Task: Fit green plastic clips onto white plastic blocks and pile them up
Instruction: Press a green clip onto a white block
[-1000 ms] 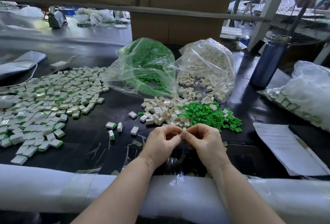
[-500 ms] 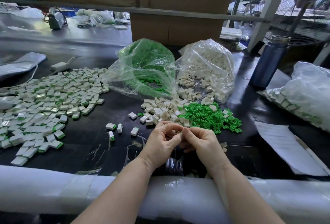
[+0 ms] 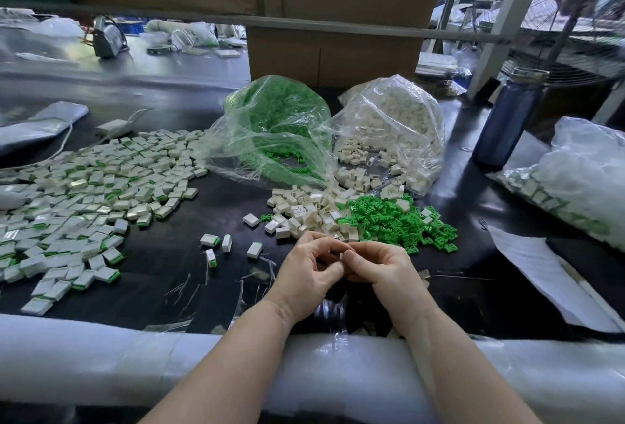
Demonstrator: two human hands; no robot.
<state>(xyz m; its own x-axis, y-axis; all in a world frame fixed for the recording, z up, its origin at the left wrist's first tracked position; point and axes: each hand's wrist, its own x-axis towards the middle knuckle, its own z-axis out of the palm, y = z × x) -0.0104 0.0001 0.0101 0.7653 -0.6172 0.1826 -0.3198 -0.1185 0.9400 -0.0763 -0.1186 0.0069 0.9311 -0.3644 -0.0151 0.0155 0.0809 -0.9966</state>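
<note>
My left hand (image 3: 309, 275) and my right hand (image 3: 380, 269) meet fingertip to fingertip just in front of the loose parts, pinching one small white block (image 3: 341, 256) that the fingers mostly hide. Whether a clip sits in it is not visible. Right behind the hands lies a heap of white blocks (image 3: 311, 212) and, to its right, a heap of green clips (image 3: 395, 222). A big spread of finished blocks with green edges (image 3: 91, 193) covers the left of the dark table. A few finished ones (image 3: 223, 244) lie apart near my left hand.
Two open clear bags stand behind the heaps, one with green clips (image 3: 274, 129), one with white blocks (image 3: 392, 132). A blue bottle (image 3: 505, 119) stands at the right, beside another filled bag (image 3: 575, 183) and a paper sheet (image 3: 548, 275). White padding (image 3: 101, 359) lines the near table edge. Cardboard boxes (image 3: 331, 55) behind.
Both hands have stayed together while the fingers worked the small piece; they shifted slightly toward me and lower. The heaps have not changed.
</note>
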